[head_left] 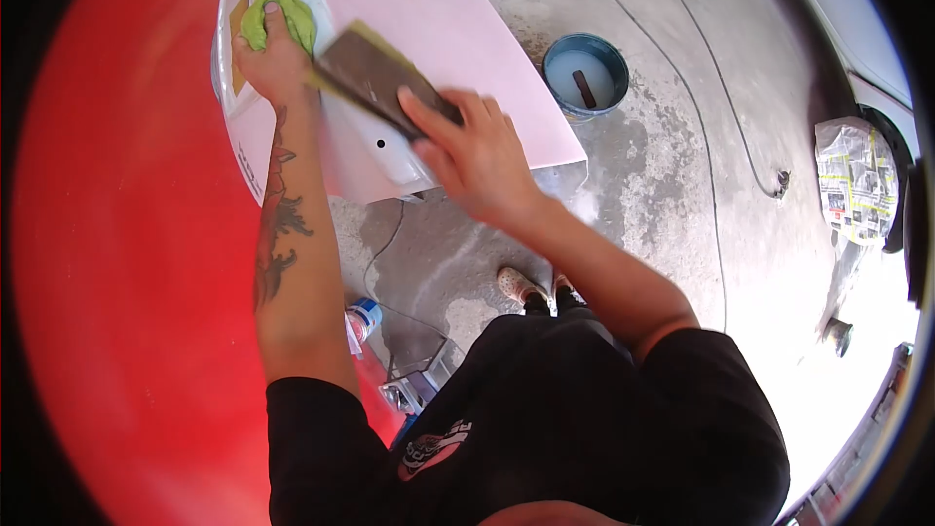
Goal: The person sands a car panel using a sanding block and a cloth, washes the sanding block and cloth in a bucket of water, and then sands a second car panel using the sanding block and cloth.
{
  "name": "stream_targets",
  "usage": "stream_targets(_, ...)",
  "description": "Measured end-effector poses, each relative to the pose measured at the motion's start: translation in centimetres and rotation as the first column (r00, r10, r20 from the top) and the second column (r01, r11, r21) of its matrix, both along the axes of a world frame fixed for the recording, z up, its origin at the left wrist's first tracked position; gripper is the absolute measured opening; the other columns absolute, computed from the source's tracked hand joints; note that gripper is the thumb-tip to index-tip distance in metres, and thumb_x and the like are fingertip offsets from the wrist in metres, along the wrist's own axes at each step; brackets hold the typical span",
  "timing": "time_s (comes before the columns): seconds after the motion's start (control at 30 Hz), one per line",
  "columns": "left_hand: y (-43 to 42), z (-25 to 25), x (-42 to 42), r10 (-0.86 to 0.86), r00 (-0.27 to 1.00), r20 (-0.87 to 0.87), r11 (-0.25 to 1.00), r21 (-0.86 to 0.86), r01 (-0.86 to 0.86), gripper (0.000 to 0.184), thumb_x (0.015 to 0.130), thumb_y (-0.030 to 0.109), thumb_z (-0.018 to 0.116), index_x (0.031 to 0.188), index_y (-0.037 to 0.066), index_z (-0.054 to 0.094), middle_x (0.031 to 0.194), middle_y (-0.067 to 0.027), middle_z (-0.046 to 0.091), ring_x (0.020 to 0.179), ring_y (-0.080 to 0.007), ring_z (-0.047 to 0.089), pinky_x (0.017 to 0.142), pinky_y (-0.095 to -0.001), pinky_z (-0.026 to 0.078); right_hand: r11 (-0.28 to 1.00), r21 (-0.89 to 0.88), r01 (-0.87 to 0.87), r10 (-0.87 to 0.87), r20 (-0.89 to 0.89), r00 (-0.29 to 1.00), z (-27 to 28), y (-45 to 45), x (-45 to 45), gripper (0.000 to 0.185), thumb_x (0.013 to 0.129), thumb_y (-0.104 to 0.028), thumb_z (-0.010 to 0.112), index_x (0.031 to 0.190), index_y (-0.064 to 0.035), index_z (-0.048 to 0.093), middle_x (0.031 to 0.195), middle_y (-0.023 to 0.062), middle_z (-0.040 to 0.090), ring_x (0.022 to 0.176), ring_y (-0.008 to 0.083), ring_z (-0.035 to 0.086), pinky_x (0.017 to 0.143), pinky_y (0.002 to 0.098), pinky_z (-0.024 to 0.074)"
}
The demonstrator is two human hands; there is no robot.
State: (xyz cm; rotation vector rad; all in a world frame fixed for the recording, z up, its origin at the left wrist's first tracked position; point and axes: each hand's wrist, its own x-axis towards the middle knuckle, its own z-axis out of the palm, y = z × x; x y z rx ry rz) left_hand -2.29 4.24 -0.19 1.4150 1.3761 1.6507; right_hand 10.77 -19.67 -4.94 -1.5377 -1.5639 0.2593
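Right hand: here it is [477, 156], clamped round the end of a block [375, 73], thumb on the upper face, fingers mostly out of sight behind it.
Block: dark and flat with a yellowish edge, tilted over the panel, its far end close by the left wrist; blurred, so contact with the panel is hard to call.
Left hand: out at the far rim [274, 56], thumb laid over a bunched green cloth [292, 18]; whether the hidden fingers close on it, I cannot tell.
Brown patch: just beside the left hand [240, 15], on the white rim.
Panel: right under both hands [438, 34], its pink face running off to the right of the block, a small dark hole [381, 144] near the closest edge.
How far along: work looks under way; pink spans the broad face, white shows along the rim, and how much is left the view can't settle.
Bucket: on the floor [620, 73], beyond the panel's right edge, cloudy liquid inside, a dark bar [584, 89] in it.
Floor: cable [703, 117] looping right of the bucket.
Left side: big red surface [136, 234], well below the left hand.
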Motion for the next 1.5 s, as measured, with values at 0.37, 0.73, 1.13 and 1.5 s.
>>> stream_targets(0.37, -0.3, 0.4, 0.1, 0.013, 0.993, -0.121, 1.000, 0.026, -0.010, 0.061, 0.084, 0.037, 0.087, 0.121, -0.005, 0.063, 0.118, -0.0163, 0.069, 0.104, -0.0261, 0.067, 0.094, -0.0363, 0.053, 0.980, -0.079, 0.185, -0.191, -0.073, 0.979, -3.1, 15.3, 5.0, 0.042, 0.096, -0.031, 0.063, 0.137, -0.0219, 0.066, 0.119, 0.0219, 0.066, 0.109, 0.0441, 0.061, 0.093, 0.0547, 0.0526)
stream_targets(0.73, -0.8, 2.0, 0.1, -0.091, 0.804, -0.588, 0.968, 0.137, 0.210, 0.052, 0.082, 0.031, 0.086, 0.123, 0.002, 0.072, 0.123, -0.0099, 0.070, 0.115, -0.0275, 0.064, 0.101, -0.0401, 0.050, 0.970, -0.100, 0.220, -0.213, 0.073, 0.974, -5.3, 11.3, 6.6, 0.047, 0.097, -0.035, 0.063, 0.143, -0.0211, 0.060, 0.118, 0.0233, 0.065, 0.101, 0.0428, 0.064, 0.088, 0.0512, 0.0563)
stream_targets(1.13, -0.3, 3.9, 3.6, 0.053, 0.265, -0.963, 0.974, 0.108, 0.197, 0.051, 0.081, 0.037, 0.080, 0.123, 0.010, 0.071, 0.127, -0.0067, 0.066, 0.121, -0.0310, 0.058, 0.101, -0.0457, 0.051, 0.996, -0.021, 0.090, -0.090, -0.037, 0.995, -5.9, -2.4, 4.2, 0.056, 0.091, -0.027, 0.072, 0.145, -0.0240, 0.061, 0.128, 0.0221, 0.060, 0.109, 0.0379, 0.058, 0.093, 0.0506, 0.0511)
stream_targets(1.5, -0.9, 3.7, 4.6, 0.113, 0.224, -0.968, 0.985, 0.139, 0.106, 0.050, 0.080, 0.041, 0.079, 0.122, 0.016, 0.072, 0.127, -0.0019, 0.066, 0.120, -0.0298, 0.059, 0.097, -0.0480, 0.052, 0.983, -0.121, 0.140, -0.149, -0.068, 0.987, -6.8, -3.9, 4.5, 0.053, 0.092, -0.024, 0.070, 0.144, -0.0236, 0.062, 0.140, 0.0157, 0.059, 0.115, 0.0375, 0.060, 0.096, 0.0503, 0.0509)
